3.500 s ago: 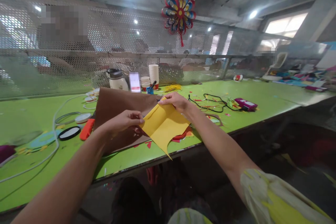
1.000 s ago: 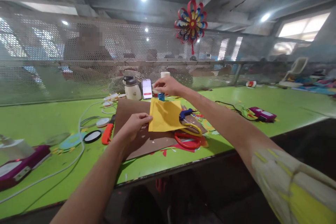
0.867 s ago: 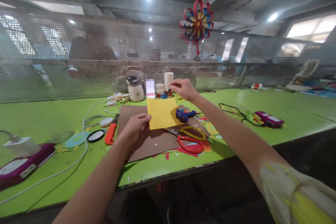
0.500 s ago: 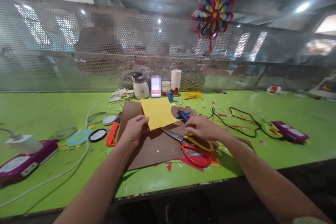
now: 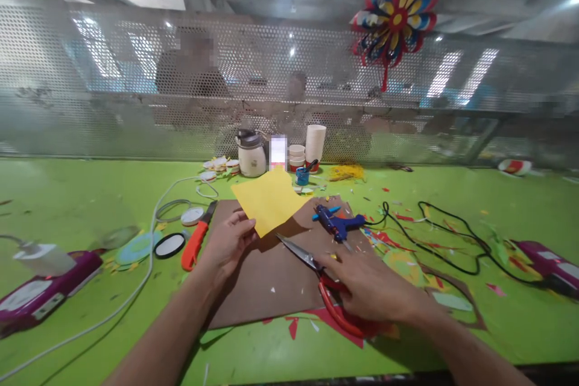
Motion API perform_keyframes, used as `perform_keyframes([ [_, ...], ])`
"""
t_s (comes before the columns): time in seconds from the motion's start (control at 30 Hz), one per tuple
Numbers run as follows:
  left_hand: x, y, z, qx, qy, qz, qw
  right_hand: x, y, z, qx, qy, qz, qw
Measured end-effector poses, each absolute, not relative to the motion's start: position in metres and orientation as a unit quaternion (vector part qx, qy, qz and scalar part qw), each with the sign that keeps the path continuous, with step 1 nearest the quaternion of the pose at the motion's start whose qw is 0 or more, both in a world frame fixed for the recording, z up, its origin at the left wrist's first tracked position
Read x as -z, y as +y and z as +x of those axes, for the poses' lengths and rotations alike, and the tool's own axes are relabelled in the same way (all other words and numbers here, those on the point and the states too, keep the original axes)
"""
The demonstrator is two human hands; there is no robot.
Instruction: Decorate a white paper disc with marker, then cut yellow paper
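My left hand (image 5: 231, 242) pinches the lower left edge of a sheet of yellow paper (image 5: 269, 198), which is held tilted above a brown board (image 5: 253, 289). The paper's right side has a curved edge running to a point. Over the handles of a large pair of scissors (image 5: 298, 251) is my right hand (image 5: 364, 280), its fingers curled on them and partly hiding the red and yellow grips. The blades point up left towards the paper. A blue glue gun (image 5: 338, 223) rests on the board beyond my right hand.
An orange-handled utility knife (image 5: 195, 244) lies left of the board. White and black cables cross the green table (image 5: 113, 325), leading to purple power strips (image 5: 49, 289). A jug (image 5: 251, 154), paper cups (image 5: 315, 143) and a blue pot (image 5: 302, 176) stand behind. Paper scraps lie right.
My right hand has moved down from beside the glue gun onto the scissors' handles, uncovering the glue gun. The yellow paper has turned and tilted in my left hand. The view has shifted.
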State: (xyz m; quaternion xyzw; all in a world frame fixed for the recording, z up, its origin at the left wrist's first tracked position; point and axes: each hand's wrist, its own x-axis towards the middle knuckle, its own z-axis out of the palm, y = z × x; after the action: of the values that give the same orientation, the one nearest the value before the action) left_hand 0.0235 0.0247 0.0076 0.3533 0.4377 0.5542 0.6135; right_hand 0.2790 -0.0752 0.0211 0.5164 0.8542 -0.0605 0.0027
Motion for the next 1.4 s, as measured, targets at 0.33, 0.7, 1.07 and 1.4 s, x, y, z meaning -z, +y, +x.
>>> perform_keyframes([
  [0.33,-0.008,0.025,0.02,-0.563,0.421,0.35,0.619,-0.011,-0.067,0.279,0.111,0.818,0.564,-0.003],
  [0.7,-0.011,0.028,0.018,-0.594,0.42,0.299,0.618,-0.031,-0.068,0.287,0.184,0.771,0.608,-0.049],
  [1.07,-0.013,0.025,0.026,-0.622,0.379,0.261,0.633,-0.048,-0.082,0.27,0.541,0.623,0.512,-0.239],
  [1.4,-0.022,0.019,0.028,-0.655,0.348,0.232,0.629,-0.045,-0.079,0.266,0.343,0.762,0.522,-0.172],
])
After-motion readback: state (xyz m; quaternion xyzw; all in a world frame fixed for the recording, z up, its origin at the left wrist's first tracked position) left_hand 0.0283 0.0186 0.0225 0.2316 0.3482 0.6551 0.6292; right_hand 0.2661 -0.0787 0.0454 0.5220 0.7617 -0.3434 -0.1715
